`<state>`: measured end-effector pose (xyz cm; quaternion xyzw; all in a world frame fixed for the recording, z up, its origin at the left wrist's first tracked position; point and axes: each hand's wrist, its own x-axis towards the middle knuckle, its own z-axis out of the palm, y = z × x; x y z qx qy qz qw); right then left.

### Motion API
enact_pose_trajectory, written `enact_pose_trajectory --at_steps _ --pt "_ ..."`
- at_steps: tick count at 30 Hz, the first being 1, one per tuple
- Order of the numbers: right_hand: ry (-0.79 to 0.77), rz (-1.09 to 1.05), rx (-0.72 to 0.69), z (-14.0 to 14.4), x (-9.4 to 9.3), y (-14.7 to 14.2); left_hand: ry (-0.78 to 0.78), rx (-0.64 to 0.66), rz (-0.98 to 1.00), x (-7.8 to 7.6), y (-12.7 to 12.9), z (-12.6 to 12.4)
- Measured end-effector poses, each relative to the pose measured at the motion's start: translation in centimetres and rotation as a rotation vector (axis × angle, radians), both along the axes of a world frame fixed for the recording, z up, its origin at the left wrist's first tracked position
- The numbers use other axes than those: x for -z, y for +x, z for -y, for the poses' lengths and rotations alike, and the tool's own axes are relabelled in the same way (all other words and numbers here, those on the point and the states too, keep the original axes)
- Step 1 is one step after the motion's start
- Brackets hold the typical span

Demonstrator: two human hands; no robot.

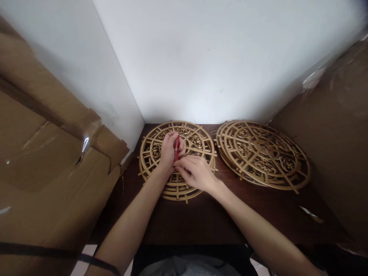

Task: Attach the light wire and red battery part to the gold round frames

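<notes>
Left hand: the left hand is closed around a small red tool, which is held upright over the left stack of golden lattice discs.
Right hand: the right hand is pinched at the lower end of the red tool, its fingers pressed together, and it rests on the stack.
Risk of slipping: the tool is thin and is gripped only at its ends; it can probably slip and scratch the golden finish.
Risk of breaking: the lattice bars look thin, so pressure from the resting hand can likely bend one.
Edges: the second stack of discs lies just beside, tilted, near the right cardboard.
Open room: the dark surface is free toward the person; the cardboard box closes the left side, the wall the back.
</notes>
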<state>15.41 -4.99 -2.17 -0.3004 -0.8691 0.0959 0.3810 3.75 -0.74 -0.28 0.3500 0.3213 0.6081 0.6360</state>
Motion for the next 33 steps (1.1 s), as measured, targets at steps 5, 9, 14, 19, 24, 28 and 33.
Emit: enact_pose_trajectory --at_steps 5,9,14,19,24,28,33 --pt "0.015 0.016 0.005 -0.1 0.3 0.0 0.010 0.000 -0.007 0.0 0.1 0.0" --pt "0.004 0.003 -0.020 -0.1 0.2 0.1 0.009 0.004 -0.018 0.0 0.1 0.1" --pt "-0.033 -0.039 -0.059 -0.2 0.0 0.2 0.019 -0.002 -0.001 0.1 0.1 0.1" --pt "-0.136 -0.091 -0.071 0.0 -0.1 0.2 0.024 -0.001 0.026 0.1 0.1 0.0" --pt "-0.263 -0.219 -0.081 0.1 -0.5 0.2 -0.046 -0.004 0.110 -0.5 0.0 0.0" --pt "-0.437 -0.403 -0.090 0.1 -0.9 0.1 -0.168 0.000 0.109 -1.0 -0.1 0.2" --pt "-0.784 -0.911 -0.175 -0.6 -1.3 0.3 -0.186 0.016 0.100 -0.8 -0.2 0.1"
